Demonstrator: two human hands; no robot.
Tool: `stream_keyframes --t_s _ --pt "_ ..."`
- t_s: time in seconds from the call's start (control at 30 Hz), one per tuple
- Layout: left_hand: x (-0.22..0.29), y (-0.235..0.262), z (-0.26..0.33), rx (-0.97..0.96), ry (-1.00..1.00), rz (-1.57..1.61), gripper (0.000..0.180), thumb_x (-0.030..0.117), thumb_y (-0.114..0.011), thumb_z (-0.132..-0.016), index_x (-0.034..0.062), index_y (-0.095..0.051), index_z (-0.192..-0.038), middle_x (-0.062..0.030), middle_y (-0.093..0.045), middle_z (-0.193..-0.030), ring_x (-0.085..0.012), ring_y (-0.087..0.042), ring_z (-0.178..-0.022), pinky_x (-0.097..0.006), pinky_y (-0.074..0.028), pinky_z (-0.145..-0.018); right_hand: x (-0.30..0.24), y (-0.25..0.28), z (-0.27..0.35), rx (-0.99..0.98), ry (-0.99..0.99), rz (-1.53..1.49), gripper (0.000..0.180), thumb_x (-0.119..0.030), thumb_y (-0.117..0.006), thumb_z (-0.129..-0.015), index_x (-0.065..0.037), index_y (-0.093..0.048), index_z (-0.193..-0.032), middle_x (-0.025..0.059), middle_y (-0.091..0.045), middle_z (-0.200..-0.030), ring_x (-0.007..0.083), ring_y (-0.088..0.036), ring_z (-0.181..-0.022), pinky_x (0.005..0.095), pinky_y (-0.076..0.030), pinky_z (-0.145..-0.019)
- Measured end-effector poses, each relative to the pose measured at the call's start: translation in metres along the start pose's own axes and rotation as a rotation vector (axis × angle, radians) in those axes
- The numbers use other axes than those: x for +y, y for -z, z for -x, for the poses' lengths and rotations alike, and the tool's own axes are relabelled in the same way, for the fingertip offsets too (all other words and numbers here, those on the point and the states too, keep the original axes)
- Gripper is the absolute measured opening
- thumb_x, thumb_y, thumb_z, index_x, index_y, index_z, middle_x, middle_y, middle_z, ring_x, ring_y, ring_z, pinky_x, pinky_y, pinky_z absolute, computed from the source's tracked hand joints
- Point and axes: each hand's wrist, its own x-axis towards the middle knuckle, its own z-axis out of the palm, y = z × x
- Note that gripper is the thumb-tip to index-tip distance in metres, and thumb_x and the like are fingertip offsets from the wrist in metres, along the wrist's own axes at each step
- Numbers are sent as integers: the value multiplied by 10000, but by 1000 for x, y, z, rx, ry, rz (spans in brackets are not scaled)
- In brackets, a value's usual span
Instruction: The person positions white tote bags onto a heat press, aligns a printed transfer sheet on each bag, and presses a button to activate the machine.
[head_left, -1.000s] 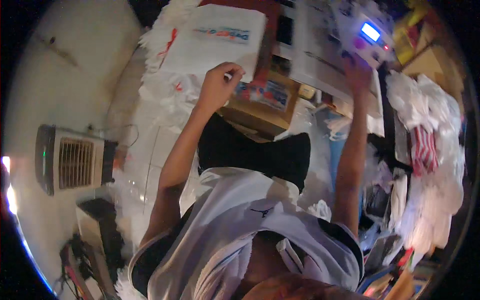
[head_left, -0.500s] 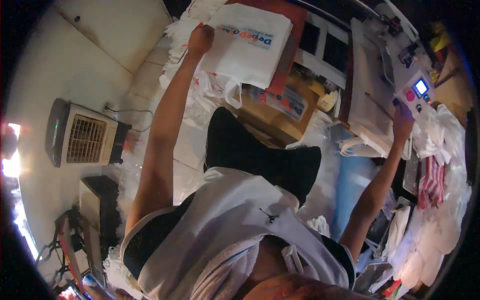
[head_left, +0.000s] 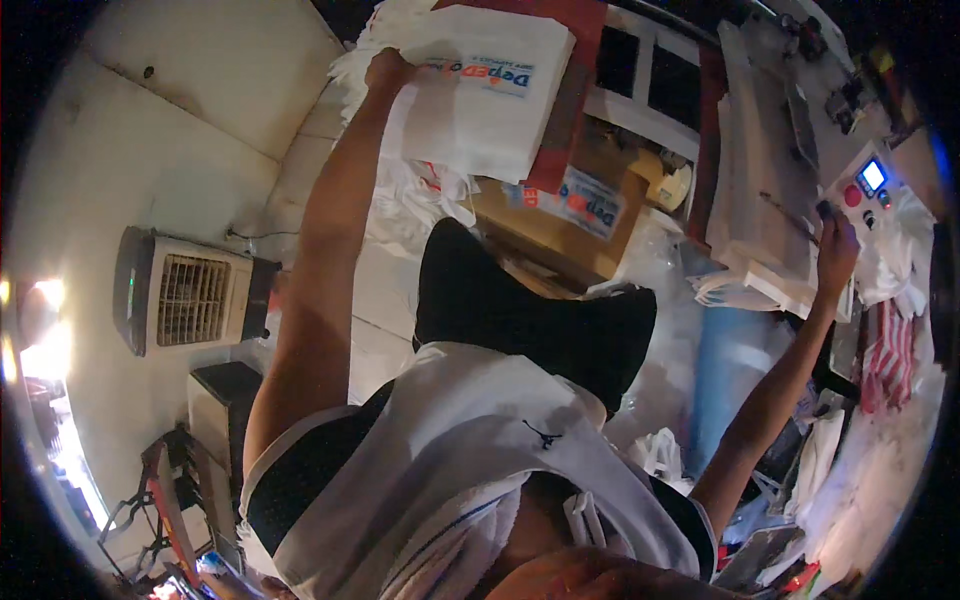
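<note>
My left hand (head_left: 388,70) is stretched far forward and grips the left edge of a white printed bag (head_left: 487,90) that lies on a red board (head_left: 573,60). My right hand (head_left: 836,240) reaches out to the right and touches the edge of a white control box (head_left: 866,190) with a small lit blue screen and red buttons. A stack of white bags (head_left: 760,180) lies just left of that hand.
A brown cardboard box (head_left: 560,215) sits below the red board. A white fan heater (head_left: 185,300) stands on the floor at left. Piles of white bags (head_left: 880,480) fill the right side. My black trousers (head_left: 530,320) and white shirt fill the middle.
My left hand has carried the white bag farther up and away onto the red board. My right hand has dropped from the lit screen to the box's lower edge as my head turned.
</note>
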Motion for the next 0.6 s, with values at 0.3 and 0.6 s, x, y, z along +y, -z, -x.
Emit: stream_keyframes --t_s 0.3,0.6 --pt "-19 -69 -56 12 -112 102 546 378 -789 -728 47 -679 -1148 -176 -684 -1192 -323 -666 -1105 -427 -550 -911 10 4 4 41 68 175 251 -208 -566 -984 -65 -698 -1143 156 -715 -1083 335 -691 -969 403 -534 -842" --pt "-45 -66 -100 4 -265 -68 474 336 -753 -720 14 -703 -1065 -196 -704 -1121 -347 -684 -1052 -427 -553 -905 3 -5 0 74 71 135 251 -204 -584 -968 -64 -695 -1145 165 -707 -1089 324 -683 -999 402 -525 -857"
